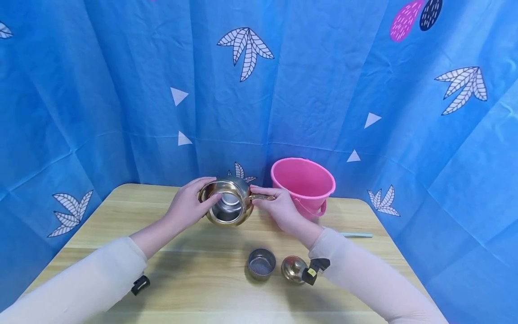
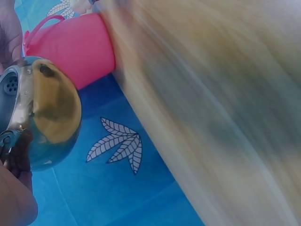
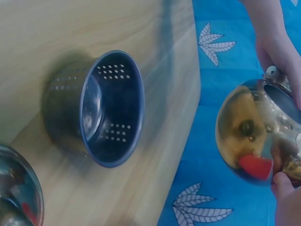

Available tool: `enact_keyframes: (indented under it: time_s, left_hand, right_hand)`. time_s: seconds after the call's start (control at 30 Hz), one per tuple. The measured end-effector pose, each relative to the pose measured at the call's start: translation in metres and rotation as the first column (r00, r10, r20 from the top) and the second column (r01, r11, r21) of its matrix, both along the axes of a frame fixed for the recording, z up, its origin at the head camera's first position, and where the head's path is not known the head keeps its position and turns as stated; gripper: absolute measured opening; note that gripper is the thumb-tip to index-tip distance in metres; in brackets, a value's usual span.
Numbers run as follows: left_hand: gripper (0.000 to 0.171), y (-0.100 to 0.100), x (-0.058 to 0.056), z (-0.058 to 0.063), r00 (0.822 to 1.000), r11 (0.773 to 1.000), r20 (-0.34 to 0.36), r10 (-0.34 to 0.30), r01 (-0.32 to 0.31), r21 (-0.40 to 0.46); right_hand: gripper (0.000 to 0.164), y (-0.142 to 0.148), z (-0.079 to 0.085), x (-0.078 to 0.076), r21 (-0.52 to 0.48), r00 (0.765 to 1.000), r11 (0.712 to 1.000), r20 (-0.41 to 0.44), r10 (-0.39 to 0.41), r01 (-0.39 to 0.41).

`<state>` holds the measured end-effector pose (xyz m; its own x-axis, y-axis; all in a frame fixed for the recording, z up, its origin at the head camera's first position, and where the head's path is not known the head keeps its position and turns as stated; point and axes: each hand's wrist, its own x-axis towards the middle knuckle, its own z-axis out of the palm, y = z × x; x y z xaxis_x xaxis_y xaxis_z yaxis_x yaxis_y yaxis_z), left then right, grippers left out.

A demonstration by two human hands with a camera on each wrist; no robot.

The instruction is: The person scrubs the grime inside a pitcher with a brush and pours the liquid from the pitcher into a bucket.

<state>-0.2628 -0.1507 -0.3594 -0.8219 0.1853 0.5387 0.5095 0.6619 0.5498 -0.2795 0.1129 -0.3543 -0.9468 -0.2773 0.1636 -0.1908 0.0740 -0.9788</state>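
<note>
Both hands hold a shiny gold-coloured metal teapot [image 1: 243, 215] above the far part of the table, its round mouth tilted toward me. The left hand [image 1: 192, 202] grips its left side, with the thumb at the rim. On the right, the right hand [image 1: 279, 209] pinches the short spout [image 1: 262, 196]. Inside the teapot [image 2: 56, 103], the left wrist view shows small strainer holes [image 2: 10, 84]. A perforated metal infuser basket [image 3: 113, 108] stands upright on the table, below the hands in the head view. Beside the basket lies a round metal lid [image 1: 293, 268], partly behind the right wrist's strap.
A pink bucket [image 1: 303, 180] stands at the back right, close behind the right hand. A thin pale-blue stick [image 1: 358, 235] lies on the wooden table [image 1: 194, 279] to the right, partly hidden by the right sleeve. Blue patterned curtain [image 1: 154, 90] surrounds the table's back and sides.
</note>
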Motion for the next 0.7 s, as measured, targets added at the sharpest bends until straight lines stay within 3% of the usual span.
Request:
enact_keyframes:
  time_s: [0.3,0.53,0.7]
  left_hand:
    - [0.057,-0.009,0.006,-0.008,0.996,0.999,0.084,0.039,-0.037,-0.021]
    - [0.056,-0.015,0.010,-0.014,0.994,0.998,0.092,0.057,-0.055,-0.024]
    - [0.056,-0.019,0.011,-0.021,0.993,0.999,0.105,0.054,-0.053,-0.008]
  right_hand:
    - [0.037,-0.010,-0.014,0.001,0.033,1.000,0.999,0.013,0.004,-0.004]
    - [0.036,-0.018,-0.023,0.003,-0.002,0.998,0.999,0.043,0.051,-0.051]
    - [0.036,-0.021,-0.029,0.004,0.005,0.995,0.999,0.097,0.037,-0.038]
